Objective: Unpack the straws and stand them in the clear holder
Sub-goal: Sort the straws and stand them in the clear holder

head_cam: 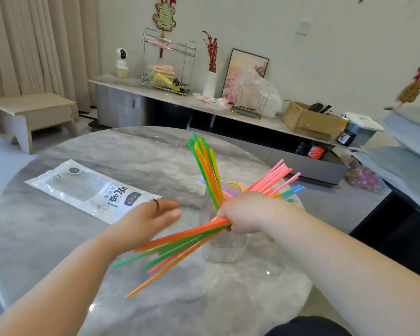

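Straws (180, 241) fanned in right hand (244, 213), seemingly above holder (228, 251).

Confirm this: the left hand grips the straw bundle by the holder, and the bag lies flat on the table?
Wrong hand: the head view shows the right hand gripping the straw bundle by the holder; the bag lies flat on the table.

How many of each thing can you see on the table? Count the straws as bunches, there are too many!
Bunches of straws: 2, the standing bunch in the clear holder and the held bunch in the right hand
Clear holder: 1
Packet: 1
Hands: 2, counting the open left hand
Total: 6
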